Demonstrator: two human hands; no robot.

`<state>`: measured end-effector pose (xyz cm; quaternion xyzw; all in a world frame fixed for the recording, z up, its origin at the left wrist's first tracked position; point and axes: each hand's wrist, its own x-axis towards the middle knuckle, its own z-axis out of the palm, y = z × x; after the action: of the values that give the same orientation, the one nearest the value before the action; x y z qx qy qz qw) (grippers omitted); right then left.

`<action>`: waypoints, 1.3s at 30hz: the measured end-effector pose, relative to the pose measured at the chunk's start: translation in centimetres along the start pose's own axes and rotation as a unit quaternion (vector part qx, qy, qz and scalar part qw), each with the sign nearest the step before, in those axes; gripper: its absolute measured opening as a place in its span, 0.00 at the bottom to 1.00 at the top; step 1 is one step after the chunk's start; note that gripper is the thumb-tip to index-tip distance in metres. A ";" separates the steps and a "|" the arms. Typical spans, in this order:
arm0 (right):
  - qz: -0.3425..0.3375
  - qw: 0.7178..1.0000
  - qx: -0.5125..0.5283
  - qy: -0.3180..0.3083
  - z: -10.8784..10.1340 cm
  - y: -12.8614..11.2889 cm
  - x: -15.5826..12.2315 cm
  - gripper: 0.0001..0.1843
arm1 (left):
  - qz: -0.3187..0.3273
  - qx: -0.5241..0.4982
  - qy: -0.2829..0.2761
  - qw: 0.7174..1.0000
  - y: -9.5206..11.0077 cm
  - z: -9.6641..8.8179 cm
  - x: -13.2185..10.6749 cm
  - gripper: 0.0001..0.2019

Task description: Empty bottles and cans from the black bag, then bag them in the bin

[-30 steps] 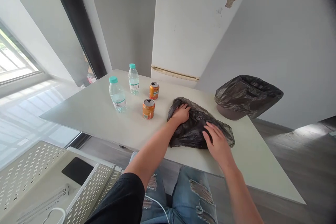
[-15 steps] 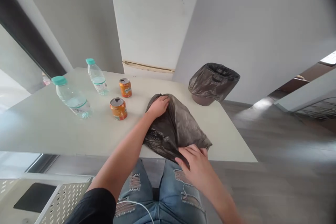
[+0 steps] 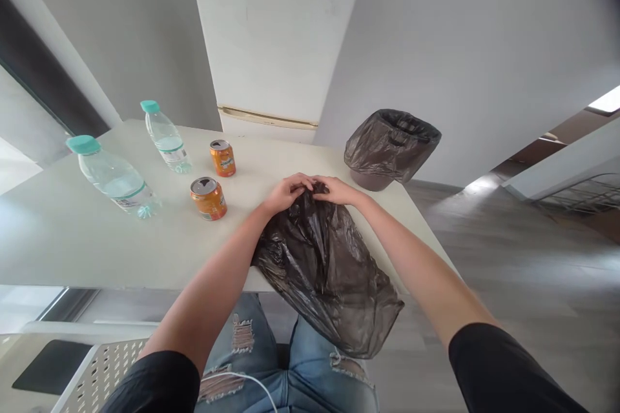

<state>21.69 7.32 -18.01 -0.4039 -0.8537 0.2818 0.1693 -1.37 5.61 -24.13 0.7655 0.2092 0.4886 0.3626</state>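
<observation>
A dark, translucent plastic bag (image 3: 329, 271) lies stretched from the middle of the white table (image 3: 72, 239) over its near edge and hangs above my lap. My left hand (image 3: 285, 192) and my right hand (image 3: 336, 190) meet at the bag's far end, fingers pinched on the gathered plastic there. Both forearms run along the bag's two sides.
Two orange drink cans (image 3: 209, 197) (image 3: 223, 157) and two clear water bottles with teal caps (image 3: 113, 177) (image 3: 165, 135) stand left of my hands. A small bin lined with a dark bag (image 3: 390, 147) sits at the table's far right corner. A white fridge (image 3: 271, 32) stands behind.
My right hand has left the bag's near end and moved up to join the left hand at its far end. The bag now lies longer and hangs off the table's edge.
</observation>
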 end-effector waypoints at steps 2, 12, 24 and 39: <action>0.033 0.999 -0.007 0.011 1.4 1.8 0.9 0.14 | -0.018 -0.028 0.027 0.999 0.0 -0.6 -0.1 0.08; 0.110 0.967 0.069 0.220 0.4 7.3 -4.1 0.23 | -0.188 0.274 0.119 0.936 2.2 -3.2 0.0 0.12; -0.056 0.993 0.037 0.101 0.7 9.0 -2.9 0.19 | -0.306 0.450 0.003 0.839 9.5 3.0 -7.7 0.27; 0.127 0.954 -0.114 0.248 -0.4 8.6 -3.9 0.18 | -0.341 0.645 -0.085 0.679 3.9 -4.3 0.4 0.28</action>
<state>29.43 8.83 -23.30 -0.5832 -0.7528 0.0925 0.2909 -5.18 4.85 -19.86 0.7238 0.6870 0.0078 -0.0634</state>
